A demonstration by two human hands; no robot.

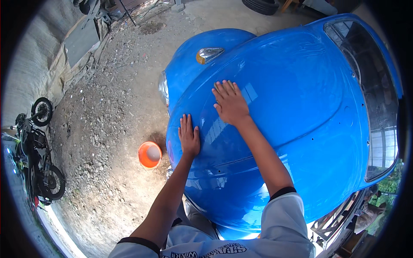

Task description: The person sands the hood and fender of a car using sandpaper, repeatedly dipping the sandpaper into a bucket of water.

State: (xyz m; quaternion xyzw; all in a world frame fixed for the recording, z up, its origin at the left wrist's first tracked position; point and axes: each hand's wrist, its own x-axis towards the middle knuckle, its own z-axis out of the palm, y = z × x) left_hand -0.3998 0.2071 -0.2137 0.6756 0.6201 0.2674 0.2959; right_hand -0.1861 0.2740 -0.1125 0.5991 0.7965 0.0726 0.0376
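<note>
Currently, the right hand [231,104] is lying flat and open, partly covering what seems a tan pad [232,83] on the blue hood [292,94]. Farther left from the pad, the left hand [189,140] is also resting open on the hood.

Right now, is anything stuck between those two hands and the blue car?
Under the right hand, yes: a mostly hidden olive-brown pad shows at the fingers. The left hand lies flat on the blue car, with nothing visible between.
</note>
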